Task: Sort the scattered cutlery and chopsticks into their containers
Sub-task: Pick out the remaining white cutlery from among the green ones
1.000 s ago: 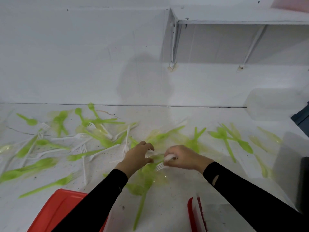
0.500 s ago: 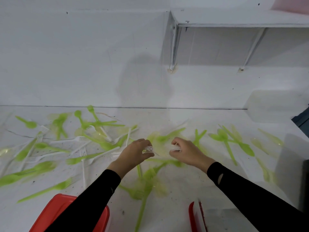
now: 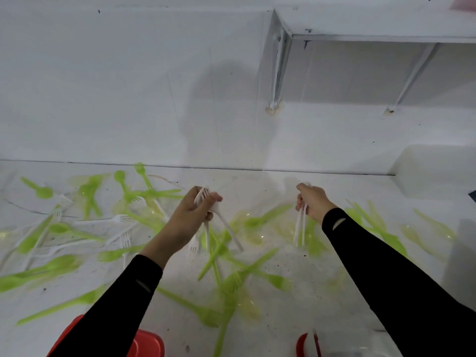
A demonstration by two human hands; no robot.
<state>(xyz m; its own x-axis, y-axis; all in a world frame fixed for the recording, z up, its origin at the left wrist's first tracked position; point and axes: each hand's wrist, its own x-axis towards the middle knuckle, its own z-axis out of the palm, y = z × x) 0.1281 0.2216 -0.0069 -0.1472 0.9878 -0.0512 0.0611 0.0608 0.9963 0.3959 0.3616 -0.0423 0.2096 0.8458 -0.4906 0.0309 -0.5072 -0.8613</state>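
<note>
Green and white plastic cutlery lies scattered over the white table [image 3: 257, 184]. My left hand [image 3: 193, 212] is raised above the table and grips a small bunch of white forks [image 3: 229, 230], tines up by the fingers, handles hanging down. My right hand [image 3: 311, 202] is also lifted and holds two white cutlery pieces [image 3: 300, 228] that hang straight down. Green forks and spoons [image 3: 226, 276] lie crossed on the table below and between the hands. More white forks [image 3: 113, 220] lie at the left among green spoons [image 3: 41, 191].
A red container [image 3: 146, 343] sits at the near edge under my left sleeve. A second red-rimmed container [image 3: 302, 343] shows at the bottom right. A translucent box [image 3: 432, 168] stands at the far right by the wall. A white shelf [image 3: 373, 24] hangs above.
Both hands have lifted off the table and moved apart, the left up with its white forks, the right up and to the right with its white pieces.
</note>
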